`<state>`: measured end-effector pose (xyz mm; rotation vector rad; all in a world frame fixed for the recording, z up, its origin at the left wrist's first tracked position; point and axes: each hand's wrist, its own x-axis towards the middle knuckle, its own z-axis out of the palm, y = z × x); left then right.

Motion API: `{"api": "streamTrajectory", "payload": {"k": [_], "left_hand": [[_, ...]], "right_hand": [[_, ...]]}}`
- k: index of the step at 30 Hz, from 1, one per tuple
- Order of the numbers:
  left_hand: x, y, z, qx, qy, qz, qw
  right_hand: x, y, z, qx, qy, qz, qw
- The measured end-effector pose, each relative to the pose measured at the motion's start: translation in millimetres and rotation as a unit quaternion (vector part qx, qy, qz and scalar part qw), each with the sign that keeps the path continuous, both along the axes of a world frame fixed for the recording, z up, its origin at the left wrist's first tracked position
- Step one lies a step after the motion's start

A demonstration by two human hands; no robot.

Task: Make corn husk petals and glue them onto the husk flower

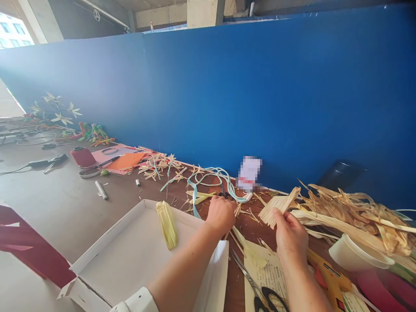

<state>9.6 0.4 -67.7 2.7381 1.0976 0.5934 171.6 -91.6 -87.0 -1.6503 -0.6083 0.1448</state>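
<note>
My right hand is closed on a flat piece of dried corn husk, held up over the brown table. My left hand is curled into a loose fist beside it, resting on the table near thin husk strips and black scissor handles; what it grips, if anything, is hidden. A yellow-green folded husk lies in a white cardboard box lid below my left forearm.
A heap of dried husks lies at right beside a white paper cup and a yellow glue gun. Scissors lie on printed paper. Pale blue cord, a red spool, orange paper and husk flowers sit farther left. A blue wall stands behind.
</note>
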Motion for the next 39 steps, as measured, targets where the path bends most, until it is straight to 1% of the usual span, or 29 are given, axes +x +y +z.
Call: {"api": "streamTrajectory", "payload": {"k": [3, 5, 7, 10, 13, 16, 19, 21, 23, 26, 30, 34, 39], "left_hand": [[-4.6, 3.7, 2.7, -0.008, -0.076, 0.066, 0.995], [-4.6, 3.7, 2.4, -0.023, -0.141, 0.088, 0.986], [-1.6, 2.7, -0.2, -0.058, -0.205, 0.093, 0.973], [5.8, 0.3, -5.8, -0.146, -0.278, 0.066, 0.947], [11.8, -3.0, -9.4, -0.252, -0.303, 0.018, 0.919], [15.1, -6.4, -10.7, -0.324, -0.289, -0.011, 0.901], [17.9, -7.8, -12.5, -0.363, -0.278, 0.002, 0.889], [19.7, -7.5, -14.2, -0.383, -0.285, 0.022, 0.878], [20.7, -7.0, -15.5, -0.381, -0.298, 0.041, 0.875], [20.3, -8.2, -15.2, -0.328, -0.313, 0.059, 0.889], [19.9, -14.1, -13.0, -0.245, -0.316, 0.043, 0.916], [21.9, -19.2, -13.9, -0.188, -0.325, 0.026, 0.927], [21.7, -22.7, -15.8, -0.102, -0.304, 0.009, 0.947]], "right_hand": [[-4.4, -1.5, 4.3, -0.043, -0.02, 0.015, 0.999], [-6.8, -2.6, 6.2, -0.068, -0.033, 0.027, 0.997], [-9.1, -3.1, 6.6, -0.087, -0.036, 0.051, 0.994], [-13.2, -2.2, 4.5, -0.113, -0.025, 0.1, 0.988], [-16.7, 0.3, 0.0, -0.113, 0.009, 0.146, 0.983], [-17.8, 3.2, -5.8, -0.093, 0.044, 0.18, 0.978], [-18.3, 5.2, -9.6, -0.069, 0.082, 0.202, 0.974], [-19.6, 6.1, -10.2, -0.038, 0.134, 0.22, 0.966], [-21.3, 6.8, -9.8, -0.015, 0.187, 0.232, 0.954], [-23.3, 7.9, -9.4, -0.021, 0.227, 0.227, 0.947], [-23.1, 8.4, -9.9, -0.016, 0.245, 0.189, 0.951], [-21.8, 8.1, -8.9, -0.006, 0.254, 0.165, 0.953], [-24.5, 8.7, -6.2, 0.0, 0.265, 0.171, 0.949]]}}
